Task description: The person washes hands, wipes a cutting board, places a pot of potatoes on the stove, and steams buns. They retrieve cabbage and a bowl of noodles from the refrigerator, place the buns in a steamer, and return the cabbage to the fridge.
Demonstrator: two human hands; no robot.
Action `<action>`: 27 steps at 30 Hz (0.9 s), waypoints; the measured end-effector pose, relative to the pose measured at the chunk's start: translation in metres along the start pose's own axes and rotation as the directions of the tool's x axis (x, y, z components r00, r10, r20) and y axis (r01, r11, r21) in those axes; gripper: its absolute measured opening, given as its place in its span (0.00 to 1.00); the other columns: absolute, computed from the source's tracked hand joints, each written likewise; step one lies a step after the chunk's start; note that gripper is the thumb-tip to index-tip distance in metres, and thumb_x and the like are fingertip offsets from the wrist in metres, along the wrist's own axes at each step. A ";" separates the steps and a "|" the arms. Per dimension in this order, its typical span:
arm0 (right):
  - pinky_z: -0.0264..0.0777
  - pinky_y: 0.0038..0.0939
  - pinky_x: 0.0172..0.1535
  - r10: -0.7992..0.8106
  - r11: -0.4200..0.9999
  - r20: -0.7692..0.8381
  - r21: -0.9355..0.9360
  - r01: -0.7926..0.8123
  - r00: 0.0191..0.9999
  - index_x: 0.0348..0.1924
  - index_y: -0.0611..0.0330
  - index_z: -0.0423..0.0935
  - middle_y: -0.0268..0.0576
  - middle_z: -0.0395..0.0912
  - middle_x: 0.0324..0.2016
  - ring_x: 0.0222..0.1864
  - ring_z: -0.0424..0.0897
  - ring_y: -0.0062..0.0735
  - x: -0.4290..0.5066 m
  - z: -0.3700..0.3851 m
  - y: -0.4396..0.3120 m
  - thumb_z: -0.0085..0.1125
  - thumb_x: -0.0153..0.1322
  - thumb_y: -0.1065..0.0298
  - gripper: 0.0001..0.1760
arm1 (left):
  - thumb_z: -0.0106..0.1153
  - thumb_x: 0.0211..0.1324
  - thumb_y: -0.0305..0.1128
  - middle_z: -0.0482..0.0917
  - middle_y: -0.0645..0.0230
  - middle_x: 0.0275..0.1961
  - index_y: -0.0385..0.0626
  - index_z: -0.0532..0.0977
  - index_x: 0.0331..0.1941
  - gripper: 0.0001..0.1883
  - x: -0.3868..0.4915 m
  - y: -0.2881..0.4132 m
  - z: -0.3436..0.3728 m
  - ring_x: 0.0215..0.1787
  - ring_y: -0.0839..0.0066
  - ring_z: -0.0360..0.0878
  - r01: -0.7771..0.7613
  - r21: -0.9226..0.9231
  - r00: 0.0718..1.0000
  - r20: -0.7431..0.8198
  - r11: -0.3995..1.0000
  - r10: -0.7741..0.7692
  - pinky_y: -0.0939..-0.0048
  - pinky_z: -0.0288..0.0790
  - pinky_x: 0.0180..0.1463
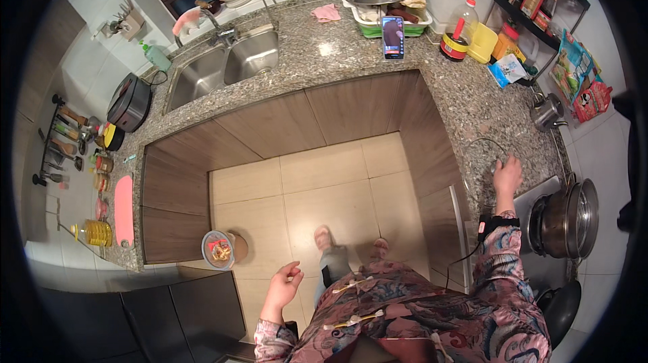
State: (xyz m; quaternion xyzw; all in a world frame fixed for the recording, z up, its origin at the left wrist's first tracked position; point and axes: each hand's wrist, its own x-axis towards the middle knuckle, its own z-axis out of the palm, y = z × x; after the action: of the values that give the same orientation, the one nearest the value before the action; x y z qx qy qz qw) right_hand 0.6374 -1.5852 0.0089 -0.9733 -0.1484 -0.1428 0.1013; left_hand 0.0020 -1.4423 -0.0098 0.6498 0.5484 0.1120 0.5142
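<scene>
My right hand (508, 173) reaches over the granite countertop on the right. Its fingers are closed about the knob of what looks like a clear glass lid (478, 177), whose thin rim shows faintly against the speckled stone. Beside that hand, stacked metal pots (562, 219) stand on the stove (526, 201). A small stainless steel kettle (547, 111) is farther back against the wall. My left hand (284, 286) hangs above the tiled floor near my body, fingers loosely bent, nothing in it.
A waste bin (237, 250) stands on the floor to the left. Across from me are a double-bowl sink (251, 57), a propped phone (393, 38) and a green-and-white basket (373, 30) under a metal lid. A black wok (562, 307) sits at my right side.
</scene>
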 end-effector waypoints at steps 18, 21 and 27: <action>0.67 0.51 0.55 -0.401 0.844 0.043 0.405 0.351 0.915 0.37 0.50 0.76 0.42 0.73 0.48 0.55 0.71 0.47 -0.098 0.057 -0.310 0.63 0.64 0.64 0.09 | 0.64 0.58 0.35 0.86 0.54 0.37 0.38 0.77 0.56 0.23 -0.087 -0.200 -0.149 0.38 0.62 0.85 0.392 0.132 0.891 -0.302 0.911 -0.340 0.64 0.78 0.42; 0.63 0.51 0.61 -0.422 0.848 0.023 0.363 0.385 0.906 0.48 0.46 0.76 0.43 0.66 0.60 0.64 0.65 0.49 -0.051 0.061 -0.328 0.63 0.63 0.69 0.19 | 0.65 0.57 0.34 0.86 0.54 0.38 0.37 0.76 0.57 0.24 -0.076 -0.197 -0.140 0.38 0.64 0.86 0.434 0.086 0.881 -0.248 0.897 -0.403 0.65 0.78 0.42; 0.59 0.52 0.65 -0.538 0.804 -0.049 0.269 0.530 0.841 0.56 0.42 0.75 0.46 0.55 0.71 0.69 0.58 0.53 0.068 0.088 -0.373 0.62 0.61 0.76 0.30 | 0.67 0.57 0.37 0.86 0.53 0.38 0.37 0.75 0.59 0.27 0.020 -0.123 -0.122 0.38 0.66 0.86 0.460 0.168 0.871 -0.275 0.872 -0.407 0.67 0.78 0.43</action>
State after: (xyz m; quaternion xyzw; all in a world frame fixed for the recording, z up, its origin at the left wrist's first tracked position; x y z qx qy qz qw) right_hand 0.6024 -1.1974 0.0050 -0.8707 -0.4359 -0.1293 0.1873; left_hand -0.1502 -1.3751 -0.0613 0.5462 0.7459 0.0040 0.3811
